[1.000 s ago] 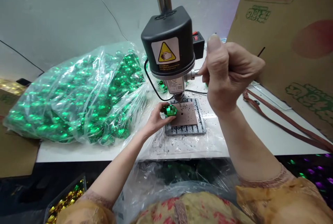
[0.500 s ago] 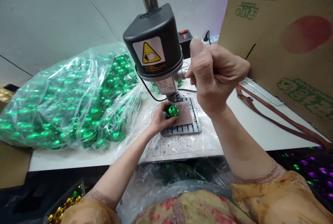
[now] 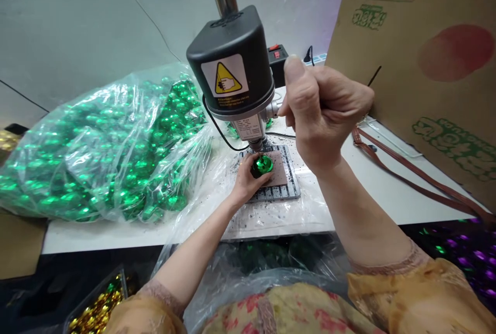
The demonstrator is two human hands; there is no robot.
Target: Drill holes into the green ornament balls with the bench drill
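Observation:
My left hand (image 3: 248, 178) is closed around a shiny green faceted ball (image 3: 264, 164), thumb and fingers on its sides. The ball sits directly below the chuck of a small black bench drill press (image 3: 232, 60). Beneath it lies a brown board (image 3: 279, 176) on the grey slotted base (image 3: 292, 189), sprinkled with dark shavings. Up at the machine's right side, my right hand (image 3: 323, 111) is a closed fist on the feed handle, next to the silver hub (image 3: 272, 110). Most of that handle is hidden by the fingers.
A large clear bag of green balls (image 3: 104, 148) fills the table's left. At the right stand a tall cardboard box (image 3: 422, 75) and a brown strap (image 3: 411, 181). A black switch box (image 3: 278, 65) is behind the drill. Gold pieces (image 3: 95, 305) lie in a bin at lower left.
My left hand has shifted a little to the right with the green ball, bringing it under the chuck. My right hand stays closed at nearly the same height.

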